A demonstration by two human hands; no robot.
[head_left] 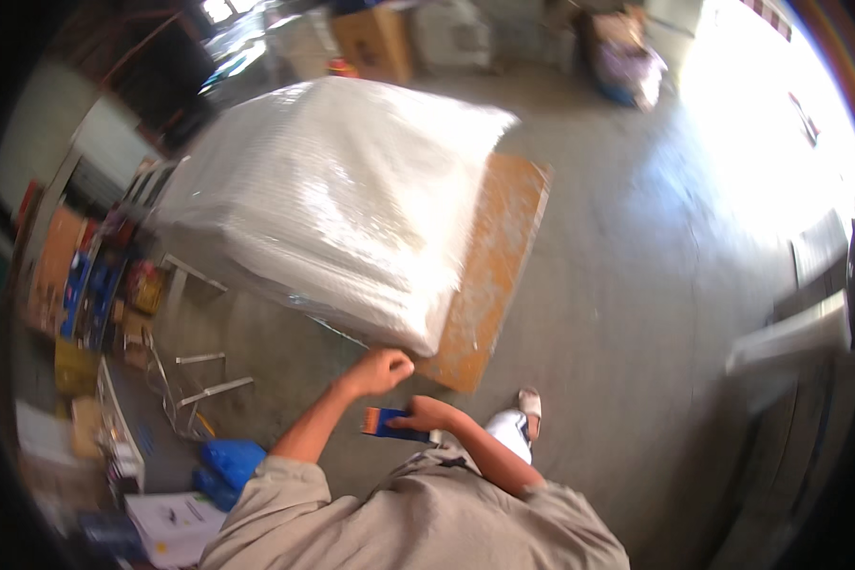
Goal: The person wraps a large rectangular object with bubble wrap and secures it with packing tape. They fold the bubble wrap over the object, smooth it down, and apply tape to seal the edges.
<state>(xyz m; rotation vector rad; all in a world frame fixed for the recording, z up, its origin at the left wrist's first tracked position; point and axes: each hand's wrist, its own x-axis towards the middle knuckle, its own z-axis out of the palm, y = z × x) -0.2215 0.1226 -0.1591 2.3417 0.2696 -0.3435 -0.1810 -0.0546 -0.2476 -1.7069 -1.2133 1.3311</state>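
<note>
A bulky load wrapped in clear bubble wrap point(332, 190) rests on a worn orange-brown board point(494, 275), which sticks out along the load's right side. My left hand point(382, 370) is at the load's near lower corner, its fingers curled inward. Whether it pinches a bit of the wrap I cannot make out. Just below it and to the right, my right hand point(427, 415) grips a small flat blue object with an orange end point(394, 426), held in front of my waist. Its exact kind is not clear.
To the left stand a metal frame point(214, 389), a blue plastic bag point(233, 463) and shelves with boxes and bins point(90, 294). A cardboard box point(370, 43) and a bagged bundle point(627, 57) are at the back. Stacked panels point(798, 332) line the right edge.
</note>
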